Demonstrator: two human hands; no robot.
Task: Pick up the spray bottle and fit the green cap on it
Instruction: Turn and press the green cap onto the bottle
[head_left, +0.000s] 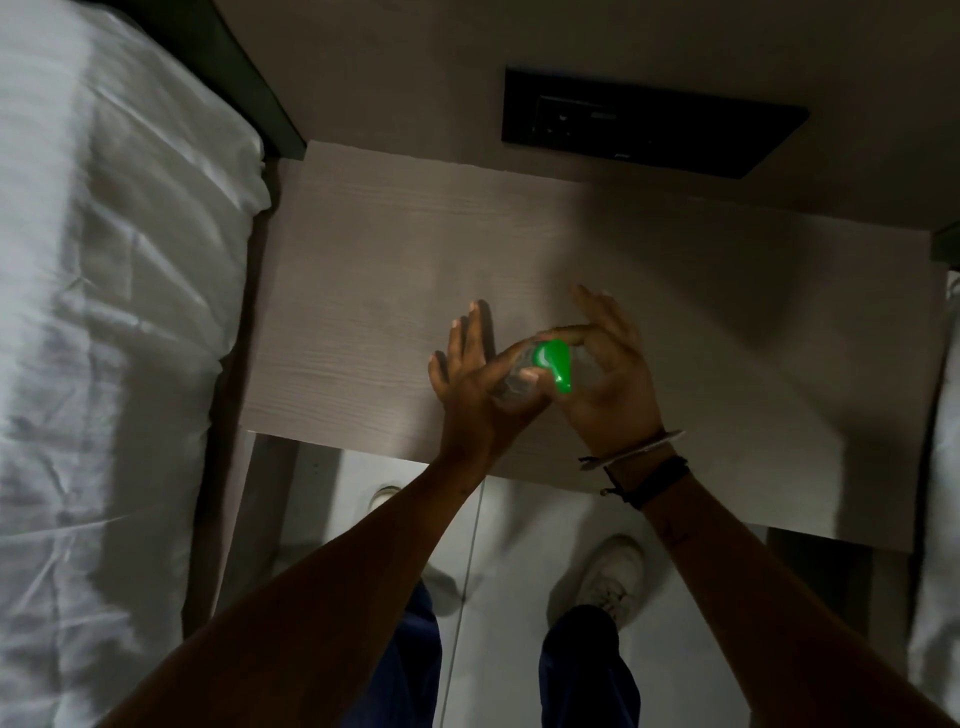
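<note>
both hands meet just right of the frame's centre, above the near edge of the wooden table (363, 249). the left hand (478, 384) pinches the clear spray bottle (511, 382) between thumb and palm, its 4 fingers splayed straight — probably to steady the bottle while leaving its top free. the right hand (608, 374) curls round the green cap (556, 364), thumb and forefinger closed on it, pressing it toward the bottle's neck. the cap sits between the 2 grips, touching the bottle — whether it is seated is hard to tell in this dim light.
</note>
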